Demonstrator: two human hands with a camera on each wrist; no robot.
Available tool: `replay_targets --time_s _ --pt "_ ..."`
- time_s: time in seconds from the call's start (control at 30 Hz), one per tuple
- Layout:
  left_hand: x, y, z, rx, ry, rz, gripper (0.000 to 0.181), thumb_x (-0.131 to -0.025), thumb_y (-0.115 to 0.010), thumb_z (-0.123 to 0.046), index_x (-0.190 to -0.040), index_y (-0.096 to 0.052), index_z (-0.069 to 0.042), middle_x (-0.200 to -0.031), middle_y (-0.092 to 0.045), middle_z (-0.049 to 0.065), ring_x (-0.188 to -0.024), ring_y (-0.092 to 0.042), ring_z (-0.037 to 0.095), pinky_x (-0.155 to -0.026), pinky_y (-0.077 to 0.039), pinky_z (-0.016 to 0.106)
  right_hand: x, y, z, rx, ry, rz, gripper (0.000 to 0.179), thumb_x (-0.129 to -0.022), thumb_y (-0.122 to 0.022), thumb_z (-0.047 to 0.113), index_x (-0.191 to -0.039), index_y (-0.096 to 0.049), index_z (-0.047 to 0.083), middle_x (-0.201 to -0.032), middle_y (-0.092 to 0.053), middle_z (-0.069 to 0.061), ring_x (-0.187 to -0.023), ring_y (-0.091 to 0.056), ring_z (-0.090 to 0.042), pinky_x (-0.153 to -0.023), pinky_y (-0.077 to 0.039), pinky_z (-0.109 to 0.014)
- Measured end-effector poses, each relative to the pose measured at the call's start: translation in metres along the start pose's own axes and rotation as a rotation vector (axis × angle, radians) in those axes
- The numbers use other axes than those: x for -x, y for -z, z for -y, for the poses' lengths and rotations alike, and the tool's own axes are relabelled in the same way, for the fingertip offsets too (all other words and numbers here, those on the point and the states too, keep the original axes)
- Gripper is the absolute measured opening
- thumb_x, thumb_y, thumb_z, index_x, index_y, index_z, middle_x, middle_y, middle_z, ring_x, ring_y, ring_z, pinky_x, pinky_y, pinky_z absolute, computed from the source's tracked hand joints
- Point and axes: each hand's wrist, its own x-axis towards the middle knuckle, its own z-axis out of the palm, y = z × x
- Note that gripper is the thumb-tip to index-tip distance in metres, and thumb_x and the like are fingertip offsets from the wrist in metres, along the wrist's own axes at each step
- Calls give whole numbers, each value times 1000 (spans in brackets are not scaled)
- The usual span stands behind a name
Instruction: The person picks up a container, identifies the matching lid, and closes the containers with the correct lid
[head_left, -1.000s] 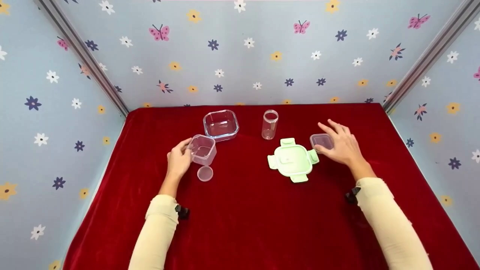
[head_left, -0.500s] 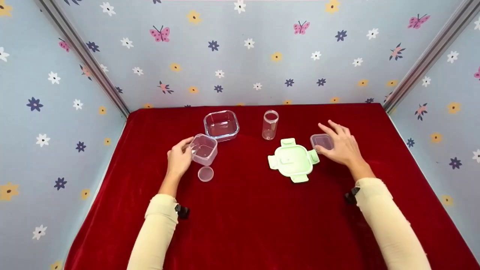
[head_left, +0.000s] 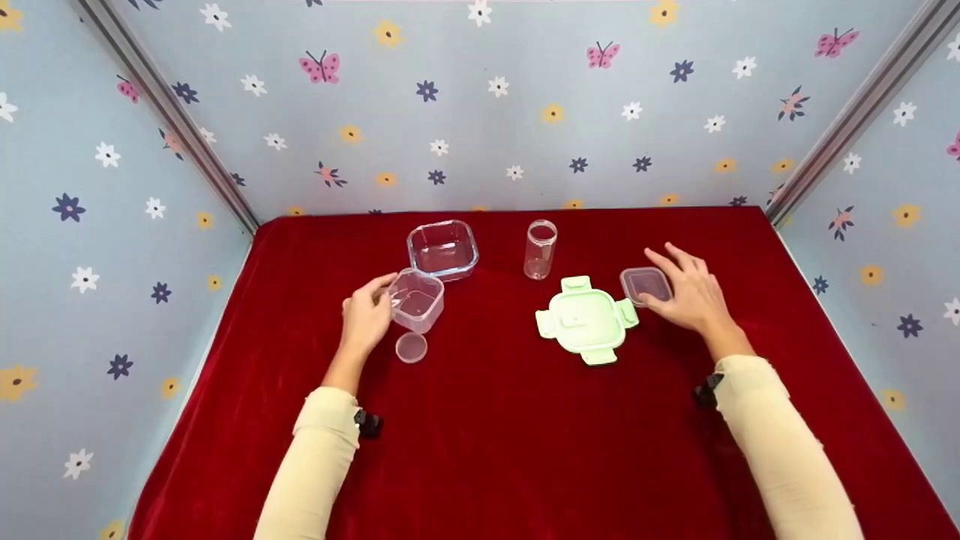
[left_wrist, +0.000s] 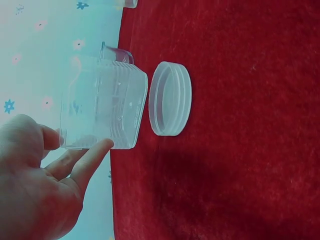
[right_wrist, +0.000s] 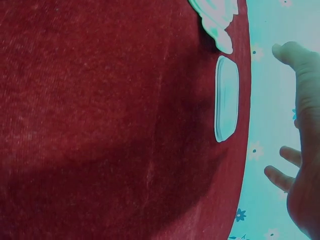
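Note:
On the left in the head view, my left hand (head_left: 366, 319) grips the side of a clear, squarish plastic container (head_left: 417, 301), thumb near its rim and fingers along its wall. Whether its base touches the cloth I cannot tell. Just in front of it lies a small round translucent lid (head_left: 411, 348), rim up in the left wrist view. At the right, my right hand (head_left: 691, 296) hovers with spread fingers beside and partly over a square translucent lid (head_left: 645, 285). The right wrist view shows this lid (right_wrist: 227, 99) flat on the cloth, apart from the hand.
Behind the plastic container stands a square glass container (head_left: 442, 259). A clear cylindrical jar (head_left: 539, 255) is upright at the back middle. A pale green lid (head_left: 587, 321) with side flaps lies left of my right hand. Red cloth (head_left: 510, 450) covers the table; patterned walls (head_left: 495, 120) enclose it.
My left hand has shifted slightly right with the plastic container. My right hand has drawn a little to the right, uncovering more of the square lid, which stays in place.

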Motion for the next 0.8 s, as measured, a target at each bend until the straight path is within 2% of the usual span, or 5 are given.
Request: replay_targets --time_s 0.27,0.43,0.63,0.8 --pt "3 -8 -11 2 -11 13 49 -104 -54 -11 -149 -74 -13 -139 -80 16 -128 -75 36 -117 -52 57 -1 -2 -3 -4 -13 24 84 -96 -82 39 -171 -48 22 -182 -35 -26 -159 -39 -61 -113 -43 -86" --pt "5 -14 -16 -11 -20 4 48 -104 -55 -10 -147 -76 -14 -137 -81 16 -131 -75 38 -118 -52 59 -2 -3 -4 -6 -16 25 82 -97 -81 35 -171 -48 23 -181 -36 -26 -158 -39 -61 -114 -43 -85" --pt "7 -21 -22 -13 -62 3 46 -104 -56 -8 -144 -77 -11 -133 -83 15 -136 -75 39 -118 -52 62 -4 -3 -6 -24 -26 8 81 -95 -79 28 -170 -51 21 -181 -37 -26 -157 -40 -61 -113 -44 -84" --pt "9 -27 -28 -15 -65 12 45 -104 -57 -9 -143 -78 -13 -133 -83 15 -128 -77 39 -115 -54 62 -5 -2 -8 -25 -33 21 81 -96 -77 24 -171 -49 21 -181 -35 -27 -158 -38 -62 -113 -43 -85"
